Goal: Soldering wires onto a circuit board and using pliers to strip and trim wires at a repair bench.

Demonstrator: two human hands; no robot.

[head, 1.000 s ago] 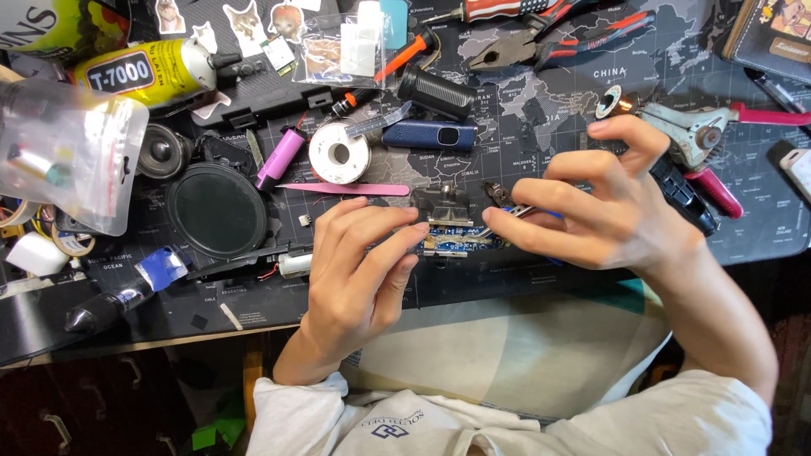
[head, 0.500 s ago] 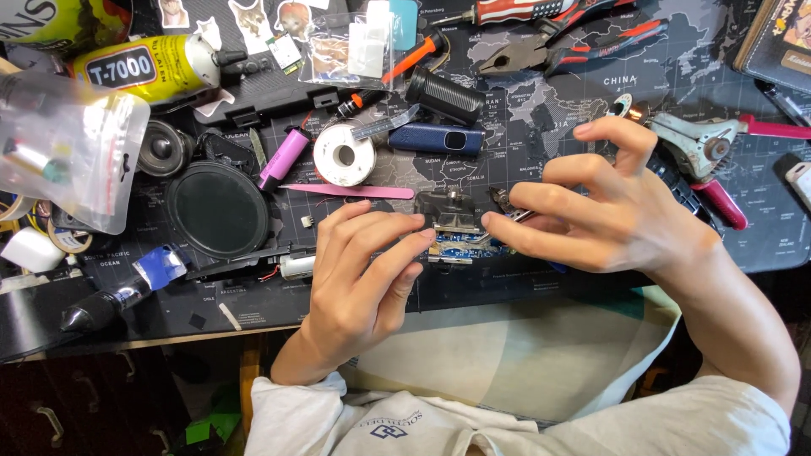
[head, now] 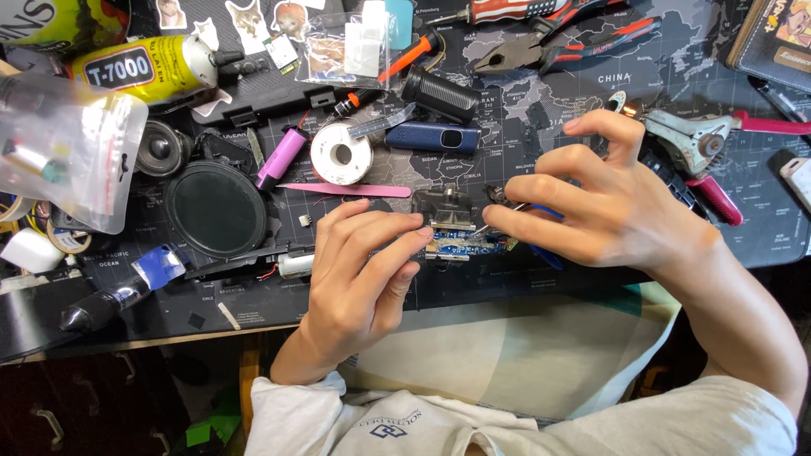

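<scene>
Head view, looking straight down on a crowded bench: the left hand (head: 359, 274) lies palm-down on the dark map-printed mat (head: 541, 110), its fingers curled and pressing on the left end of a small blue circuit board (head: 463, 245), pinning it just in front of the mat's near edge. The right hand (head: 604, 207) comes in from the other side, thumb and forefinger pinched on a thin metal tool (head: 494, 219) whose tip meets the board's right end, with the other fingers fanned loosely upward; what kind of tool it is cannot be told, it is too small. Just behind the board sits a dark grey housing (head: 443, 205), touching or nearly touching it. Over to the left, a flat pink pry stick (head: 346, 189) lies across the mat, a white reel of solder (head: 341, 154) behind it, a pink cylindrical cell (head: 280, 157) beside that. A round black disc (head: 216, 209) sits further left, a yellow glue tube (head: 139, 66) at the back, and a clear plastic bag (head: 68, 160) at the left edge. At the far right, red-handled pliers (head: 701, 152) rest near the right wrist.
</scene>
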